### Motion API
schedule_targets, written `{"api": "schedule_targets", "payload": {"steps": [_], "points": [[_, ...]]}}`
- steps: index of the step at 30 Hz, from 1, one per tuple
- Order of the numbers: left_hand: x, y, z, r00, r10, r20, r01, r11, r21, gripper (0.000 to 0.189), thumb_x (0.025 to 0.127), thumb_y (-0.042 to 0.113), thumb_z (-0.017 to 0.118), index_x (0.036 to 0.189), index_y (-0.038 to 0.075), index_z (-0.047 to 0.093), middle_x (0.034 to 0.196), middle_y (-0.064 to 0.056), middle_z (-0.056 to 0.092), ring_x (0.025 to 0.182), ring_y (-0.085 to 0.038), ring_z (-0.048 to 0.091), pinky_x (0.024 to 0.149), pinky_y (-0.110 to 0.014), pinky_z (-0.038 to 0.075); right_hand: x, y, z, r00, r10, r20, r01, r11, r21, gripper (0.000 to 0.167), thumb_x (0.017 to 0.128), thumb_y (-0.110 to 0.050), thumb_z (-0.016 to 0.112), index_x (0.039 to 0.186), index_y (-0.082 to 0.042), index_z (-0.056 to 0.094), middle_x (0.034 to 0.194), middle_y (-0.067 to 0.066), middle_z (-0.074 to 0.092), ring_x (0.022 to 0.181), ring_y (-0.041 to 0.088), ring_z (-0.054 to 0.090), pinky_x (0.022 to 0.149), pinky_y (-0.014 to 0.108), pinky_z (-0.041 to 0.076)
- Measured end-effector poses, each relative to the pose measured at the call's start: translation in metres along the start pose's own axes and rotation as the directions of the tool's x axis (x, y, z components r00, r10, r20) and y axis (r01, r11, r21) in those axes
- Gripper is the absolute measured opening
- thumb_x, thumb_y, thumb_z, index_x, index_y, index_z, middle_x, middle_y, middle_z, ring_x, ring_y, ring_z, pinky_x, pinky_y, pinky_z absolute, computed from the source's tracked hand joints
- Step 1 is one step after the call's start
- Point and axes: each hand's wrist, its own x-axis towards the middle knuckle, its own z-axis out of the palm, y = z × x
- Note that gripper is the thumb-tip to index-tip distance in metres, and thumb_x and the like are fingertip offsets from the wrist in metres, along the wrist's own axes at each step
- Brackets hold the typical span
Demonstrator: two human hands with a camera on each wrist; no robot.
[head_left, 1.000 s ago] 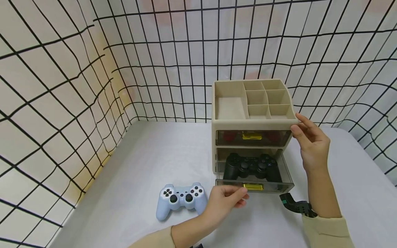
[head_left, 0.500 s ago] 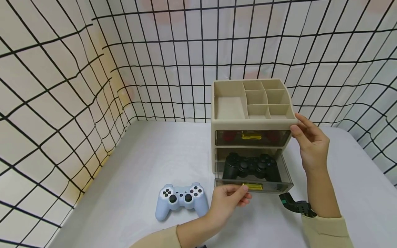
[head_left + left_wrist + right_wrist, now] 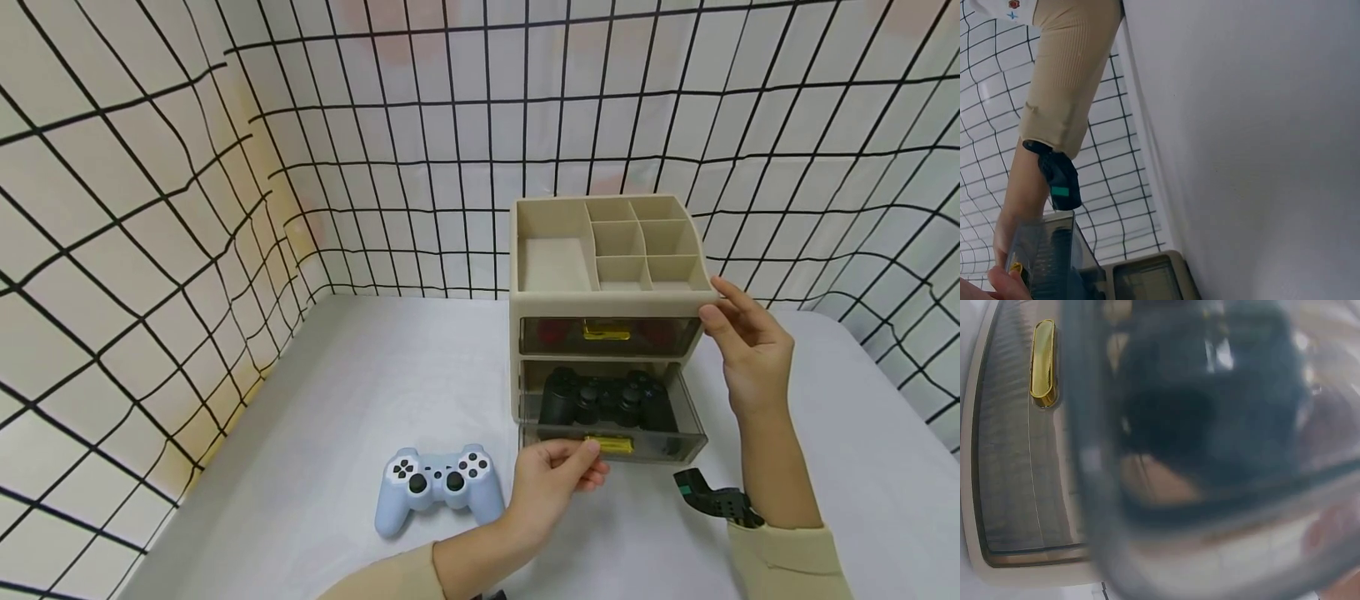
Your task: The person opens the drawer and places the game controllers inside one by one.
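A beige desk organizer (image 3: pixel 615 304) with several top compartments stands right of centre in the head view. From it a smoky clear drawer (image 3: pixel 690 442) is pulled out, holding a black game controller (image 3: pixel 611 400). My left hand (image 3: pixel 551 487) pinches the gold handle (image 3: pixel 615 444) of this drawer between thumb and fingers. My right hand (image 3: pixel 753 358) grips the organizer's front right corner, thumb in front and fingers along the side. In the right wrist view the pulled-out drawer is blurred and close, beside a closed drawer (image 3: pixel 1022 462) with its own gold handle (image 3: pixel 1042 359).
A light blue game controller (image 3: pixel 438 487) lies on the white table (image 3: pixel 375 375), left of my left forearm. The upper drawer (image 3: pixel 547 336) is closed, with something red behind its front. Black wire mesh (image 3: pixel 420 167) borders the table at the back and sides.
The pulled-out drawer's front edge and handle have risen slightly, with my left hand following and its front panel covering more of the black controller. My right hand keeps its hold on the organizer.
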Motion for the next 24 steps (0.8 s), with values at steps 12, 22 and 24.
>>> {"api": "schedule_targets", "payload": {"steps": [12, 22, 24], "points": [[0.018, 0.001, 0.002, 1.000, 0.025, -0.012, -0.025, 1.000, 0.015, 0.019, 0.091, 0.003, 0.067, 0.092, -0.016, 0.068, 0.077, -0.021, 0.070, 0.059, -0.006, 0.064, 0.062, -0.020, 0.055, -0.001, -0.001, 0.000, 1.000, 0.003, 0.001, -0.003, 0.999, -0.033, 0.033, 0.090, 0.005, 0.065, 0.122, -0.001, 0.067, 0.098, 0.003, 0.069, 0.089, 0.015, 0.060, 0.079, 0.016, 0.049], [0.037, 0.003, -0.002, 1.000, 0.013, -0.005, -0.012, 0.999, 0.050, 0.023, 0.091, 0.007, 0.069, 0.094, -0.015, 0.069, 0.075, -0.014, 0.071, 0.060, -0.006, 0.064, 0.063, -0.021, 0.056, -0.001, -0.002, 0.000, 1.000, 0.004, 0.002, -0.004, 1.000, -0.010, 0.033, 0.090, 0.006, 0.064, 0.122, -0.001, 0.067, 0.097, 0.003, 0.069, 0.089, 0.015, 0.060, 0.079, 0.017, 0.049], [0.041, 0.003, -0.002, 1.000, 0.019, -0.005, -0.019, 0.999, 0.048, 0.022, 0.091, 0.006, 0.069, 0.093, -0.016, 0.069, 0.075, -0.014, 0.070, 0.060, -0.006, 0.064, 0.063, -0.021, 0.056, -0.001, -0.002, 0.001, 1.000, 0.005, -0.002, -0.005, 1.000, -0.010, 0.033, 0.090, 0.006, 0.064, 0.122, -0.001, 0.068, 0.097, 0.003, 0.069, 0.088, 0.014, 0.060, 0.079, 0.017, 0.049]]}}
